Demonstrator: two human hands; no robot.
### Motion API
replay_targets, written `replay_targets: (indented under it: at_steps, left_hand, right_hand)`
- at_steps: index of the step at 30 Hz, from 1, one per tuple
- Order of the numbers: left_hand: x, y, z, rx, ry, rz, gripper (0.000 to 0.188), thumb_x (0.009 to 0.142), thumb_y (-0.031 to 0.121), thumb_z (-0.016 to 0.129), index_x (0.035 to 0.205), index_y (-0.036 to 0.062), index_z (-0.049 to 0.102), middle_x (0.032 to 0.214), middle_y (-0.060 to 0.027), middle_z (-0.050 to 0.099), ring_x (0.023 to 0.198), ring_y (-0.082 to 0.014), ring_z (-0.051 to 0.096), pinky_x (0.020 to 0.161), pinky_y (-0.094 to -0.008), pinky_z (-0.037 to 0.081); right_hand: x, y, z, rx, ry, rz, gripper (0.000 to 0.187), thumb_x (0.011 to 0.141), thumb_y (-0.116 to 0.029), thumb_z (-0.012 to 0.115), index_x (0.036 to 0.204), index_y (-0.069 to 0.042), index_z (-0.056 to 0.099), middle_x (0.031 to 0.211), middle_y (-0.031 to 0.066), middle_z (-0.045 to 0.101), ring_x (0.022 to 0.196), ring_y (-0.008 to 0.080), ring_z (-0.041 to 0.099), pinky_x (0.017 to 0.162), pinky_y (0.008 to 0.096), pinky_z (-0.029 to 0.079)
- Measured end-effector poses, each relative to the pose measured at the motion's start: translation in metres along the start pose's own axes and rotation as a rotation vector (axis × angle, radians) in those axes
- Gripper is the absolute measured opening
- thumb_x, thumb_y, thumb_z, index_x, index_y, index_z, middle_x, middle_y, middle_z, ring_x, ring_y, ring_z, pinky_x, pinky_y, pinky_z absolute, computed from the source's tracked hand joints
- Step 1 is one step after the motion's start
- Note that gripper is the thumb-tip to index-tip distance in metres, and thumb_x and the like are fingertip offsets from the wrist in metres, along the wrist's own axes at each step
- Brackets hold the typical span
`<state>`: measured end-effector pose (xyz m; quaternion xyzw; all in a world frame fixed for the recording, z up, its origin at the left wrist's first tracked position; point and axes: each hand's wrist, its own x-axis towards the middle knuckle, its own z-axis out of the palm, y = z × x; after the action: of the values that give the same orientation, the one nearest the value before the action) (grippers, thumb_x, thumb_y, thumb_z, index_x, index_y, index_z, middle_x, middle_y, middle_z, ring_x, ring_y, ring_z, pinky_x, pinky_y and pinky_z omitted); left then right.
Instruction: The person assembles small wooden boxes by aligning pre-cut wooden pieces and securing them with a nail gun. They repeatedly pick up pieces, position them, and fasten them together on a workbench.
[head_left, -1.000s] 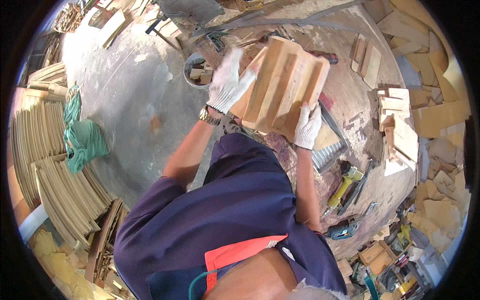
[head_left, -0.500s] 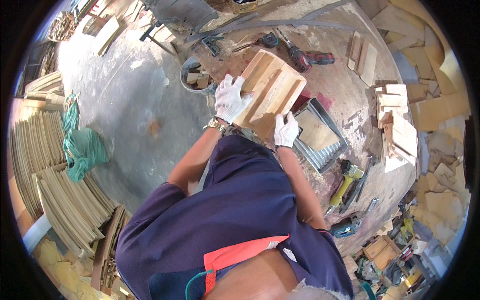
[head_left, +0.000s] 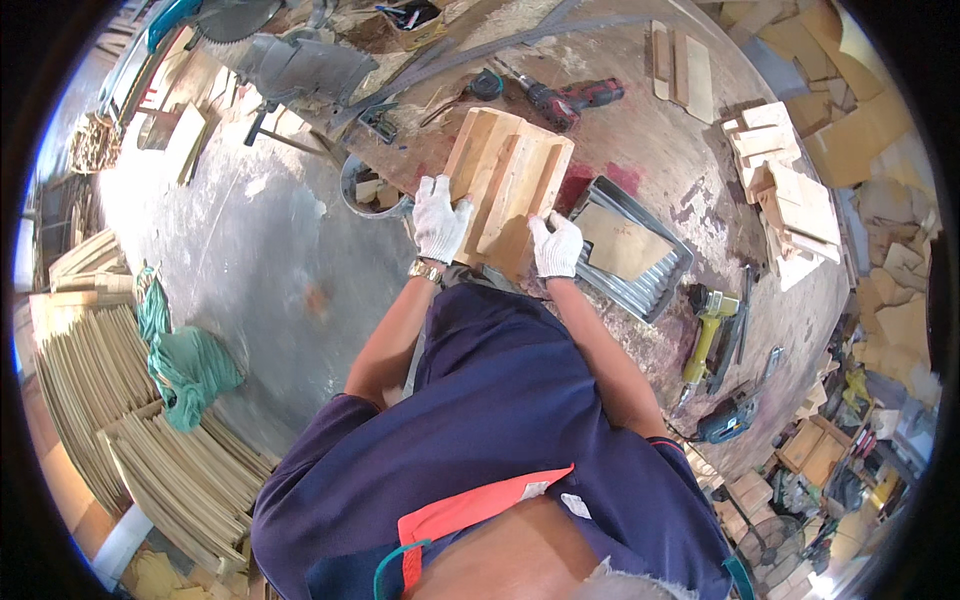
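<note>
Gripping the grooved wooden block point(head_left: 512, 180) from opposite sides, both hands are gloved in white knit. The left hand point(head_left: 440, 222) is closed on the block's left edge, fingers pointing away from the body; a metal-banded watch point(head_left: 426, 270) sits on that wrist. The right hand point(head_left: 556, 246) grips near the lower right corner, thumb against the edge. The block is in front of the person's torso, grooved face up, its ridges running obliquely away from the body. Whether it rests on the table point(head_left: 640, 135) or is held just above cannot be determined.

Right of the right hand, and near it, is a grey ridged tray point(head_left: 655, 294) with a flat tan piece point(head_left: 625, 242) lying in it. Beyond the block are a red-and-black drill point(head_left: 565, 100) and a tape measure point(head_left: 486, 85). Left of the block, near the left hand, a bucket point(head_left: 351, 180) contains wood offcuts point(head_left: 372, 188). Farther right, pale wood pieces point(head_left: 795, 205) are piled near the table's edge. Nearer the person, a yellow-and-black tool point(head_left: 708, 335) and a blue power tool point(head_left: 728, 420) lie apart.
</note>
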<state>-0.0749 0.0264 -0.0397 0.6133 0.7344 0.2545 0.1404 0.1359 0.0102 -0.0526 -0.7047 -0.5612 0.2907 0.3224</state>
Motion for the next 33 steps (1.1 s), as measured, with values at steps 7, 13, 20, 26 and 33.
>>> replay_targets:
  at_steps: [7, 13, 20, 26, 33]
  left_hand:
    - [0.007, 0.006, -0.01, 0.074, -0.064, 0.006, 0.046, 0.079, 0.028, 0.076, 0.113, 0.0027, 0.058, 0.111, -0.0209, 0.056, 0.105, -0.0415, 0.057, 0.086, -0.0498, 0.048]
    - [-0.025, -0.008, 0.0, -0.468, 0.451, -0.547, 0.048, 0.094, 0.041, 0.061, 0.122, 0.0024, 0.057, 0.115, -0.0186, 0.06, 0.107, -0.0366, 0.058, 0.092, -0.0472, 0.046]
    - [-0.077, -0.012, 0.038, -1.922, 0.195, -1.298, 0.069, 0.099, 0.059, 0.024, 0.141, 0.0096, 0.049, 0.142, -0.0099, 0.055, 0.129, -0.0317, 0.052, 0.111, -0.0479, 0.038]
    - [-0.063, 0.005, 0.046, -1.939, 0.171, -0.966, 0.062, 0.1, 0.047, 0.015, 0.142, 0.0166, 0.048, 0.149, -0.0052, 0.051, 0.139, -0.0265, 0.043, 0.115, -0.0454, 0.034]
    - [-0.065, 0.003, 0.051, -1.981, 0.276, -1.145, 0.07, 0.095, 0.062, 0.022, 0.144, 0.017, 0.046, 0.15, -0.0072, 0.049, 0.138, -0.0304, 0.044, 0.113, -0.0514, 0.034]
  right_hand:
    - [0.001, 0.002, -0.006, -0.011, -0.052, -0.022, 0.034, 0.083, -0.032, 0.072, 0.089, 0.001, 0.074, 0.078, 0.0243, 0.068, 0.073, 0.0352, 0.069, 0.07, 0.0411, 0.051]
    - [0.048, 0.013, -0.022, 0.097, 0.129, -0.13, 0.038, 0.093, -0.034, 0.065, 0.077, 0.0, 0.058, 0.073, 0.0234, 0.057, 0.07, 0.0388, 0.057, 0.067, 0.0448, 0.045]
    - [0.154, 0.031, -0.007, -0.004, -0.109, -0.191, 0.055, 0.094, -0.052, 0.057, 0.102, 0.002, 0.068, 0.095, 0.0237, 0.069, 0.093, 0.0378, 0.066, 0.081, 0.0418, 0.049]
    - [0.191, 0.049, -0.002, 0.22, -0.396, -0.106, 0.048, 0.093, -0.046, 0.063, 0.107, -0.001, 0.071, 0.1, 0.0131, 0.073, 0.096, 0.0216, 0.066, 0.088, 0.0343, 0.048]
    - [0.222, 0.065, -0.007, -0.079, -0.529, -0.506, 0.037, 0.096, -0.038, 0.059, 0.114, -0.007, 0.068, 0.106, 0.0163, 0.072, 0.098, 0.0319, 0.067, 0.088, 0.0365, 0.05]
